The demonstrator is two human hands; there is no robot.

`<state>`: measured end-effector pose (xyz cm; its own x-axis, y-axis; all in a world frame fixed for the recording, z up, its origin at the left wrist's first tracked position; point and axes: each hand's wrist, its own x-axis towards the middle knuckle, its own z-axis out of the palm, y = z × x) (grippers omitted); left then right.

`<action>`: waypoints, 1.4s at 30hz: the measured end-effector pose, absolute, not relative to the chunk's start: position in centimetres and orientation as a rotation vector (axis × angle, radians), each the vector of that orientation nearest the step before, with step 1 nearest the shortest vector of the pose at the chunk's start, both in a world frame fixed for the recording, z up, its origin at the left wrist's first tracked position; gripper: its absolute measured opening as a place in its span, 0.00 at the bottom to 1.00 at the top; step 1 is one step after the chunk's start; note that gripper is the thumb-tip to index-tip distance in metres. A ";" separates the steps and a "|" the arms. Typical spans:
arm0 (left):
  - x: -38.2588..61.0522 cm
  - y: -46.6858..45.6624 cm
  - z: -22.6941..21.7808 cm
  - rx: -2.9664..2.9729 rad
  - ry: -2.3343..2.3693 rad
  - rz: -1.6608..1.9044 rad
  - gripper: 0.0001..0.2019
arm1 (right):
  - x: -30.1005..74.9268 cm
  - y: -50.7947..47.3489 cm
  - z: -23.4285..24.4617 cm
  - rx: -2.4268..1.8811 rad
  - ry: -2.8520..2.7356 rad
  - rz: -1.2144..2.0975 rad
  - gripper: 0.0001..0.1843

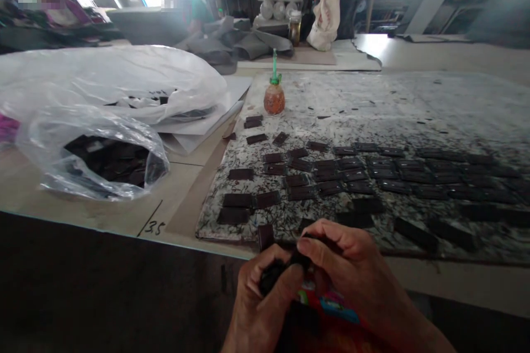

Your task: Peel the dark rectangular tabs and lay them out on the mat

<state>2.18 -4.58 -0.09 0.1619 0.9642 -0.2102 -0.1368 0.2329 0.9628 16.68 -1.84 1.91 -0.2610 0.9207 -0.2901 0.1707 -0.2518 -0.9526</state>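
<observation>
My left hand is closed round a small bunch of dark, leather-like pieces in front of the table edge. My right hand meets it, thumb and fingers pinching a dark piece between the two hands. The fingers partly hide what is held, so its exact shape is unclear. Just beyond my left hand, a dark brown flat piece lies at the board's edge. Rows of similar dark rectangular pieces cover the near part of the stained white board.
An orange bottle with a green nozzle stands on the board. To the left, an open clear plastic bag holds dark pieces. Grey material, a jar and a white bag sit further back. Two people are behind.
</observation>
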 end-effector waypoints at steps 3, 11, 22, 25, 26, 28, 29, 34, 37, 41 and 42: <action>1.9 -4.5 -0.5 0.966 1.076 0.993 0.15 | 16.8 -1.7 2.1 -1.370 -1.436 1.558 0.17; 1.2 -4.6 -1.8 0.853 1.029 0.938 0.18 | 17.3 -1.2 1.7 -1.278 -1.323 1.791 0.26; 0.1 -4.7 -0.2 0.891 0.998 0.825 0.14 | 17.0 -0.9 2.3 -1.474 -1.453 1.605 0.18; -0.3 -4.8 -0.4 0.944 1.050 0.860 0.16 | 16.9 -1.2 2.3 -1.473 -1.492 1.589 0.18; -0.2 -4.8 -0.4 0.960 1.066 0.872 0.15 | 16.8 -1.3 2.2 -1.475 -1.510 1.586 0.19; 0.0 -4.7 -0.2 0.998 1.097 0.881 0.13 | 16.5 -1.5 2.0 -1.477 -1.539 1.571 0.20; 0.1 -4.6 0.0 1.020 1.109 0.880 0.13 | 16.4 -1.6 1.9 -1.463 -1.541 1.574 0.20; 0.7 -4.8 0.6 1.110 1.159 0.862 0.13 | 16.5 -2.1 1.4 -1.378 -1.468 1.683 0.16; 1.0 -5.2 0.9 1.160 1.171 0.869 0.13 | 16.7 -2.7 1.0 -1.445 -1.556 1.584 0.15; 0.9 -5.7 1.1 1.200 1.193 0.879 0.11 | 16.5 -3.0 0.9 -1.443 -1.739 1.493 0.18; 0.8 -5.7 1.1 1.199 1.205 0.875 0.12 | 16.3 -2.9 0.9 -1.430 -1.785 1.460 0.18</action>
<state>0.77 -5.69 1.08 0.1903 0.9588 -0.2108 0.0955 0.1956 0.9760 16.31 -2.88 0.92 -0.3794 0.8854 -0.2687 0.4386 -0.0836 -0.8948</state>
